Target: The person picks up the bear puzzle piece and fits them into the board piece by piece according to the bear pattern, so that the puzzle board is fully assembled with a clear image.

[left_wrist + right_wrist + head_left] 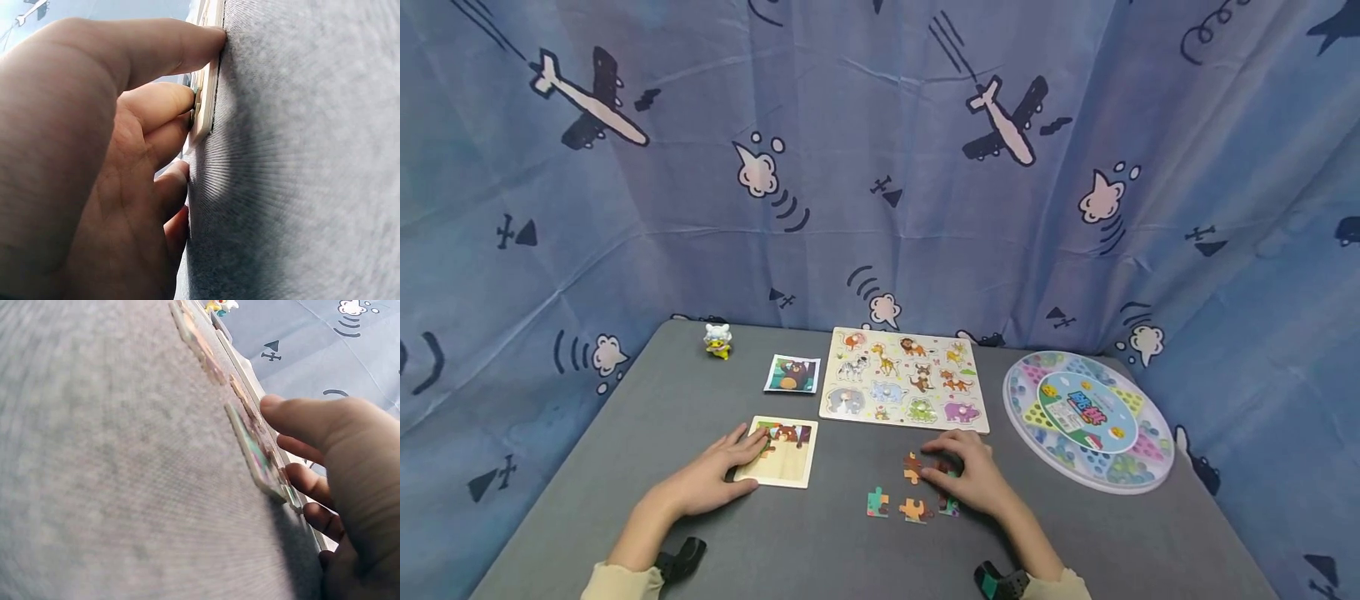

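Note:
A square wooden puzzle tray point(790, 472) has several bear puzzle pieces point(788, 435) fitted along its top. My left hand point(713, 472) rests at its left side, fingertips on the upper-left pieces and thumb by the lower-left corner. In the left wrist view, the thumb point(169, 47) touches the tray's edge. My right hand point(967, 472) arches over loose jigsaw pieces on the table, with fingers loosely bent. Near it lie a brown piece point(912, 468), an orange piece point(915, 510) and a green piece point(877, 502). Another green piece point(255, 453) lies under the hand, partly hidden in the head view.
A small picture card point(792, 375) lies behind the tray. Further right is an animal peg board point(904, 379). A round game board point(1088, 422) stands at the right table edge. A small white and yellow figurine point(718, 341) sits at the back left.

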A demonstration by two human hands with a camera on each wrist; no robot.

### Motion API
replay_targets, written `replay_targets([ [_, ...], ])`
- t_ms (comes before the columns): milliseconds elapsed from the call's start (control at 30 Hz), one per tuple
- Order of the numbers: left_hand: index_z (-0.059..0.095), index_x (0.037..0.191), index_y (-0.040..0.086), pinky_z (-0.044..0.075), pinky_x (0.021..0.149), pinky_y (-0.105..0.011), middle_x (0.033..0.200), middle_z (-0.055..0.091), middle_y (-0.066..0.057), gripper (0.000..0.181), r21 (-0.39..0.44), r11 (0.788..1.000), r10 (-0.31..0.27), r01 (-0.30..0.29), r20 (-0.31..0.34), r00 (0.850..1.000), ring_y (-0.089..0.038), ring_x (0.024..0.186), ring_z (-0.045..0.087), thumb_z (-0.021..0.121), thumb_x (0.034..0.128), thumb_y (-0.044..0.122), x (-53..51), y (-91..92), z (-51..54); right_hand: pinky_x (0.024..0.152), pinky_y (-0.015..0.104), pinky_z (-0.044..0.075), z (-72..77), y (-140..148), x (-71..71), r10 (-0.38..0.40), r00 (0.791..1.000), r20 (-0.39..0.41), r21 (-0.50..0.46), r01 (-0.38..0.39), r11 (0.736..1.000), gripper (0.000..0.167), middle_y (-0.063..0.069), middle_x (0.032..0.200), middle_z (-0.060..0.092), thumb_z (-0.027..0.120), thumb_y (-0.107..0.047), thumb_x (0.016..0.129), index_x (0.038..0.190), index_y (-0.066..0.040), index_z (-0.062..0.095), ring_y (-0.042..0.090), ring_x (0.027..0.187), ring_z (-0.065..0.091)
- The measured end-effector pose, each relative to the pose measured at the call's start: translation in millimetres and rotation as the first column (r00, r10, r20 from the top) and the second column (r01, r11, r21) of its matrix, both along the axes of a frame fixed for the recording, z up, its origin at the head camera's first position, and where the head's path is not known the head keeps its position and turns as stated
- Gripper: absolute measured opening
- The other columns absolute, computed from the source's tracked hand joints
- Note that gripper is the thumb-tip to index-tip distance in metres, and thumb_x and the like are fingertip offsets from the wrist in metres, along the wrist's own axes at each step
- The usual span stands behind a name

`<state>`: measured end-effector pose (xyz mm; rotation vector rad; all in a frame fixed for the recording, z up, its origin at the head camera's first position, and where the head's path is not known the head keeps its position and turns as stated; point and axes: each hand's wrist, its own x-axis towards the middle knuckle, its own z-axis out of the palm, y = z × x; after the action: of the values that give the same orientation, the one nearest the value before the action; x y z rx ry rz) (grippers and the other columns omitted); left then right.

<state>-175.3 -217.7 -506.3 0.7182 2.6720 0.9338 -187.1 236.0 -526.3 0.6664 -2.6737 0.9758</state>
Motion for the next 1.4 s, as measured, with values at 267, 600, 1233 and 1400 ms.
replay_targets([
  [267,0.047,0.158,0.0,0.015,0.124,-0.073,0.169,0.037,-0.018,0.068,0.011,1.0,0.004,-0.004,-0.014,1.0,-0.054,0.158,0.015,0.072,0.1002,0.024,0.6,0.5,-2.3,0.084,0.043,0.029,-0.1,-0.7,1.1,0.011,1.0,0.028,0.036,-0.012,0.999,0.028,-0.008,0.112,0.065,0.09,-0.028,0.086,0.113,-0.025,0.083,0.021,0.111,0.052],
  [600,0.048,0.158,0.0,0.014,0.124,-0.073,0.169,0.037,-0.019,0.067,0.019,1.0,0.006,-0.006,-0.015,1.0,-0.055,0.158,0.015,0.073,0.0996,0.023,-0.4,0.1,-5.0,0.083,0.042,0.026,1.4,0.0,1.4,0.054,0.999,0.002,0.051,-0.054,0.997,0.024,-0.01,0.11,0.063,0.09,-0.027,0.086,0.108,-0.031,0.083,0.019,0.109,0.05],
  [1233,0.046,0.159,0.002,0.013,0.125,-0.072,0.17,0.035,-0.016,0.068,0.009,1.0,0.014,-0.014,0.017,1.0,-0.053,0.16,0.012,0.072,0.1005,0.025,0.8,-0.6,-1.0,0.087,0.046,0.028,-0.7,-0.3,1.9,0.101,0.994,0.04,0.055,-0.103,0.993,0.022,-0.006,0.118,0.064,0.084,-0.024,0.092,0.113,-0.027,0.079,0.02,0.114,0.051],
  [1400,0.046,0.16,0.003,0.013,0.125,-0.072,0.17,0.036,-0.016,0.069,0.009,1.0,0.017,-0.018,0.018,1.0,-0.053,0.159,0.013,0.073,0.1005,0.027,1.5,-0.4,0.2,0.086,0.044,0.026,-2.7,-0.5,1.2,0.111,0.993,0.024,0.054,-0.113,0.992,0.02,-0.006,0.117,0.065,0.082,-0.023,0.094,0.113,-0.027,0.078,0.019,0.113,0.049],
])
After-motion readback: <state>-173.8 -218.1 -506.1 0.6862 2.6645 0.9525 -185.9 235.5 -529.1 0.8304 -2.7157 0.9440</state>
